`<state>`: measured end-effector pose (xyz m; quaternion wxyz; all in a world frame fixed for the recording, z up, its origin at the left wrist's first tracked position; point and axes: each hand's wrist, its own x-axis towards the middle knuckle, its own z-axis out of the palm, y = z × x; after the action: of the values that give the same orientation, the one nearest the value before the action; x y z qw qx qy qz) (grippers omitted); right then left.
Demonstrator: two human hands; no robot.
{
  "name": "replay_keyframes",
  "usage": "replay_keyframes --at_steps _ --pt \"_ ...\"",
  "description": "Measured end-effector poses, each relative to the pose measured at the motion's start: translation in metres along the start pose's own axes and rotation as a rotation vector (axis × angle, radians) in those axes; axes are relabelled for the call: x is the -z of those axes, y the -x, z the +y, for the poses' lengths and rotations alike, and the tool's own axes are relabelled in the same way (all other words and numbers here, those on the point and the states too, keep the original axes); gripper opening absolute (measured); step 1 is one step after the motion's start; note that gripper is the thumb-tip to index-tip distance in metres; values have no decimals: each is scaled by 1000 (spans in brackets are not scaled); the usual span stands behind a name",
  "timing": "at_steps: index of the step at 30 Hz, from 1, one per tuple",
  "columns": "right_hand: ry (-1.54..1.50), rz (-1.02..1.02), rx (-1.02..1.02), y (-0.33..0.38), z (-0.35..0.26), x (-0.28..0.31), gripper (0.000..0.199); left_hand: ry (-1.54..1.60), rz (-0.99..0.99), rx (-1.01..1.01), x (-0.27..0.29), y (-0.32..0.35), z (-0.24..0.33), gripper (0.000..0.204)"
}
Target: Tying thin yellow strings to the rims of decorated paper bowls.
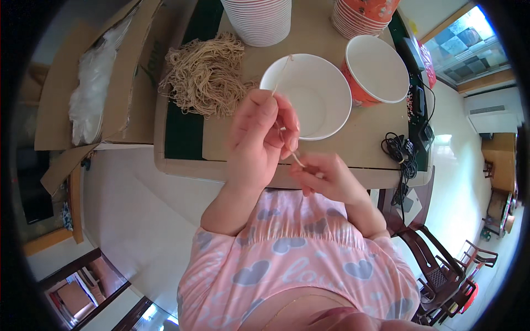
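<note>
My left hand (258,128) is raised over the table's near edge, its thumb and fingers pinching a thin tan string (298,159). One end of the string sticks up past the fingertips, in front of a white paper bucket (312,99). Lower and to the right, my right hand (327,177) has its fingers closed on the same string, which spans the short gap between both hands. A tangled heap of tan strings (203,76) lies on the table, left of the white bucket. Inside, the white bucket shows only its bare wall and bottom.
A red-patterned paper bucket (377,69) stands right of the white one. Behind are a stack of white buckets (259,22) and a stack of red ones (361,19). An open cardboard box (124,71) is at the left. Coiled black cable (399,149) lies at the table's right edge.
</note>
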<state>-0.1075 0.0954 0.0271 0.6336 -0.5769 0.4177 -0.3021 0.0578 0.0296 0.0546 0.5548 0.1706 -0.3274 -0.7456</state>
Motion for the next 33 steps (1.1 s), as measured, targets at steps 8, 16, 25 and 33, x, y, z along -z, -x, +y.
replay_keyframes --at_steps 8,16,25,33 --pt "-280 629 153 33 60 19 24 -279 79 82 22 31 -24 19" --pt "-1068 400 524 23 47 38 15 -729 71 143 28 47 -26 11" --pt "-333 593 152 8 80 23 15 -1552 -233 -240 -12 10 -37 28" --pt "-216 650 253 -16 74 39 12 -1430 -38 -15 9 -27 -50 8"
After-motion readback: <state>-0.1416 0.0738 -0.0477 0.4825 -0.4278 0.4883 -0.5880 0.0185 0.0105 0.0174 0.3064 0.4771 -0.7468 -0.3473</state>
